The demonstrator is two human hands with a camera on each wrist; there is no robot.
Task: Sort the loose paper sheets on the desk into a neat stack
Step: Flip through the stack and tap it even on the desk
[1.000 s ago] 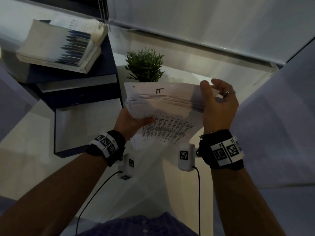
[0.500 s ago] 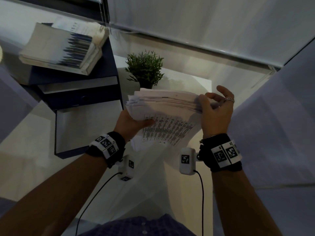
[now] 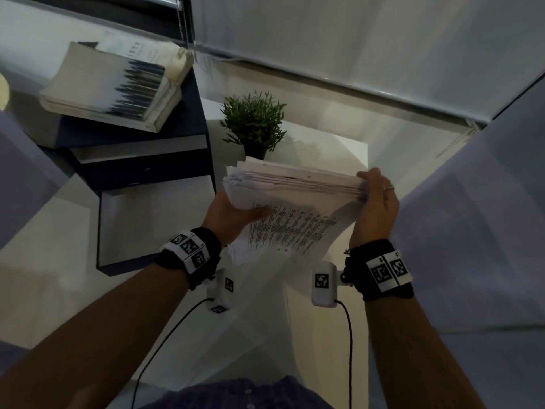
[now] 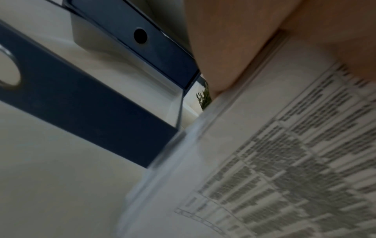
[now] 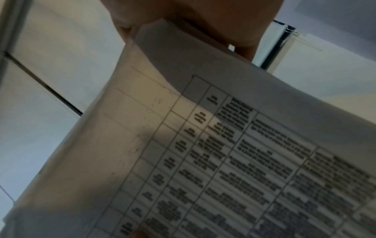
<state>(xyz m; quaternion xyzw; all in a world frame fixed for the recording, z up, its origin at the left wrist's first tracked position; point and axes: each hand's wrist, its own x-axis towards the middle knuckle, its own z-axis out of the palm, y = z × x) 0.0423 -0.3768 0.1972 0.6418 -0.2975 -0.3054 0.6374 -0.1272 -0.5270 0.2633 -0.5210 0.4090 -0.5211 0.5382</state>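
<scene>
Above the white desk (image 3: 53, 290), left hand (image 3: 228, 215) and right hand (image 3: 374, 206) each grip the paper bundle (image 3: 292, 202); loosening slightly while tapping should square its edges.

From my head view, the fingers of my left hand (image 3: 233, 215) vanish behind the thick sheaf of white printed paper sheets (image 3: 290, 202), and those of my right hand (image 3: 376, 202) are hidden past its right end. The printed table on the front sheet is too blurred to read in all three views. The black pot of the small green leafy plant (image 3: 254, 121) is mostly covered by the sheaf's top edge, and the worn pale paperback book (image 3: 115, 87) at upper left is smeared.
</scene>
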